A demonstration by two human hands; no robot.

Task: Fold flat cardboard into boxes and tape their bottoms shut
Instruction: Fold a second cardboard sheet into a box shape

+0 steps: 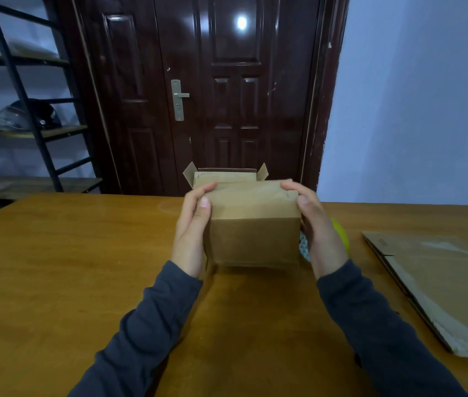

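A small brown cardboard box [253,224] is held up just above the wooden table [69,267], in the middle of the view. Its near flaps are folded down over the upper face, while two small flaps stick up at the far corners. My left hand [194,224] grips the box's left side, fingers curled over the top edge and thumb on the near flap. My right hand [317,224] grips the right side the same way. No tape on the box can be made out.
A stack of flat cardboard sheets [444,285] lies on the table at the right. Something yellow [340,233] and a patterned item peek out behind my right hand. A dark door [212,81] stands behind the table, a black shelf rack [26,110] at the left.
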